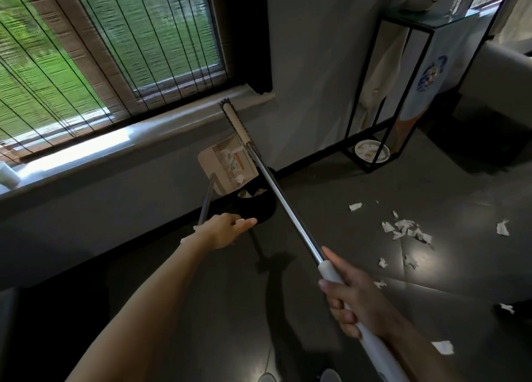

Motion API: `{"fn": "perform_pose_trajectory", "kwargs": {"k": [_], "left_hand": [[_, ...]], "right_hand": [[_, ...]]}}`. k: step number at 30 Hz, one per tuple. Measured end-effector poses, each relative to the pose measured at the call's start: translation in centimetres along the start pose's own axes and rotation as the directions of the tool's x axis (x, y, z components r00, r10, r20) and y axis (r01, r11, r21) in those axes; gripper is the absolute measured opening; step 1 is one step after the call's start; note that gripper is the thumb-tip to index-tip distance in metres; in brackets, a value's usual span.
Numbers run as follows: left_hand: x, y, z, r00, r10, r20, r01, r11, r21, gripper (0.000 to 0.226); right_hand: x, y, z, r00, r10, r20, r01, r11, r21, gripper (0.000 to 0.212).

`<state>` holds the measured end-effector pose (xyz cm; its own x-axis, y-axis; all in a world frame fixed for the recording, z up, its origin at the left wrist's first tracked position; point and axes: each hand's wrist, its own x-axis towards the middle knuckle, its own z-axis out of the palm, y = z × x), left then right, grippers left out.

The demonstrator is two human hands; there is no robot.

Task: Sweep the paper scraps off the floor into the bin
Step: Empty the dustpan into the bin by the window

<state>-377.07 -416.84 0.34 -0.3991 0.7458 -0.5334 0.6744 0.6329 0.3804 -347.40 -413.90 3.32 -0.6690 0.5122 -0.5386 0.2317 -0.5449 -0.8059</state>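
My left hand (223, 229) grips the dustpan (227, 165) by its handle, tilted over the bin (264, 208) at centre frame so its load slides in. My right hand (354, 298) curls round the broom (288, 208). Paper scraps (406, 229) litter the floor at right.

**Colours by the window**

The floor (374, 185) was dark grey and shiny. The paper scraps (404, 228) were white. The dustpan (221, 165) was cream with thin lines, and the bin (260, 206) was black. The broom (288, 208) had a silver pole and a white grip. The window (115, 36) showed green behind thin black stripes. The wall (316, 50) was grey.
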Motion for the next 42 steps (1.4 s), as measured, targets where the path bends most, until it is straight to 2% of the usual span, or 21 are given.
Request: {"fn": "perform_pose_trajectory", "kwargs": {"k": [4, 6, 9, 12, 15, 22, 25, 27, 29, 31, 32, 35, 39, 42], "left_hand": [[0.0, 0.1, 0.2, 0.999, -0.022, 0.046, 0.023, 1.000, -0.018, 0.064], [-0.2, 0.3, 0.4, 0.996, -0.013, 0.093, 0.013, 1.000, 0.005, 0.053], [-0.4, 0.1, 0.6, 0.993, 0.028, 0.116, -0.045, 0.988, 0.150, 0.054], [-0.3, -1.2, 0.8, 0.999, 0.024, 0.037, -0.033, 0.962, 0.270, 0.054], [-0.5, -2.3, 1.2, 0.999, -0.007, -0.032, 0.012, 0.984, 0.178, 0.063], [-1.2, -4.0, 1.6, 0.999, -0.032, -0.003, 0.033, 0.997, 0.074, 0.075], [-1.6, -4.5, 1.6, 1.000, -0.008, 0.005, 0.008, 1.000, 0.000, 0.070], [-1.8, -4.6, 1.7, 0.999, 0.002, -0.053, -0.001, 1.000, 0.015, 0.064], [-2.1, -4.7, 1.8, 0.986, 0.076, -0.146, -0.075, 0.997, 0.015, 0.048], [-2.5, -4.4, 1.5, 0.964, 0.170, -0.203, -0.186, 0.980, -0.064, 0.032], [-2.8, -4.0, 1.4, 0.952, 0.212, -0.221, -0.229, 0.972, -0.055, 0.033], [-3.3, -2.9, 0.9, 0.899, 0.328, -0.291, -0.298, 0.944, 0.144, 0.049], [-2.8, -1.8, 0.0, 0.883, 0.335, -0.329, -0.280, 0.938, 0.202, 0.056], [-2.6, -1.4, -0.1, 0.854, 0.352, -0.383, -0.235, 0.918, 0.321, 0.055]], "right_hand": [[0.5, -0.6, 0.7, 1.000, -0.009, 0.012, 0.009, 1.000, -0.003, 0.065], [0.7, -0.8, 0.9, 1.000, -0.011, 0.014, 0.011, 1.000, -0.006, 0.066], [1.0, -0.9, 1.1, 1.000, -0.013, 0.023, 0.014, 1.000, -0.016, 0.066], [1.1, -1.0, 1.3, 1.000, -0.015, 0.026, 0.015, 1.000, -0.006, 0.067], [1.3, -1.1, 1.5, 1.000, -0.008, 0.028, 0.008, 1.000, 0.005, 0.067], [1.8, -1.3, 2.1, 1.000, 0.000, 0.026, 0.000, 1.000, -0.023, 0.068], [1.9, -1.4, 2.3, 1.000, 0.005, 0.025, -0.005, 1.000, -0.009, 0.068], [2.0, -1.4, 2.5, 1.000, 0.008, 0.027, -0.007, 1.000, -0.013, 0.068], [2.1, -1.4, 2.6, 1.000, 0.011, 0.025, -0.010, 1.000, -0.014, 0.068], [2.2, -1.5, 2.6, 1.000, 0.008, 0.023, -0.007, 1.000, -0.017, 0.068], [2.2, -1.5, 2.7, 1.000, 0.007, 0.021, -0.006, 1.000, -0.018, 0.067], [2.3, -1.5, 2.7, 1.000, 0.005, 0.022, -0.004, 1.000, -0.019, 0.067], [2.3, -1.6, 2.8, 1.000, -0.007, 0.020, 0.007, 1.000, -0.020, 0.068], [2.0, -1.7, 2.7, 1.000, -0.022, 0.011, 0.022, 0.999, -0.027, 0.067]]}}
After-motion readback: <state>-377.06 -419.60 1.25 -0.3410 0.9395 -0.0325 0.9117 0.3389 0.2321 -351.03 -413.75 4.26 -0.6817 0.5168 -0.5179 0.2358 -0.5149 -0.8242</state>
